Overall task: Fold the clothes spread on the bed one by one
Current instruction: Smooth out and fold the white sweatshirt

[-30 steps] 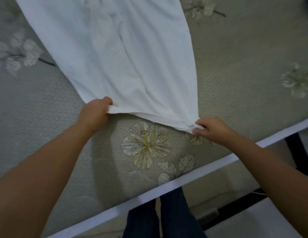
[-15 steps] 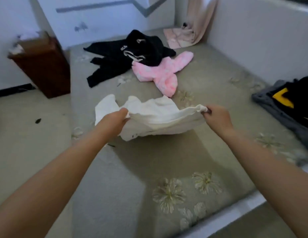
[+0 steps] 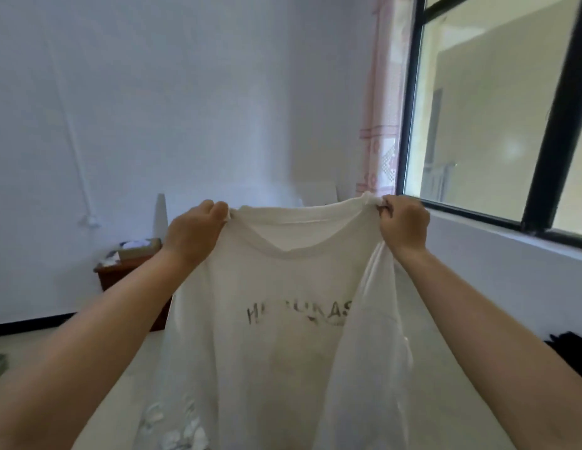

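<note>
A white T-shirt held up by its two shoulders, in front of the wall and the window.

The left hand (image 3: 193,233) pinches the left shoulder of the white T-shirt (image 3: 283,319), and the right hand (image 3: 403,225) pinches the other shoulder with curled fingers; the cloth hangs down freely between the arms, above the bed (image 3: 445,384), with faint grey letters showing through the chest. I think the shirt is being opened flat for the fold. The risk I see: the right side is bunched and a loose layer hangs near the right forearm, so if it is laid down like this, a crease or a twisted sleeve may stay inside. Each pinch takes only a small part of the cloth, so a strong shake can pull one shoulder out.
</note>
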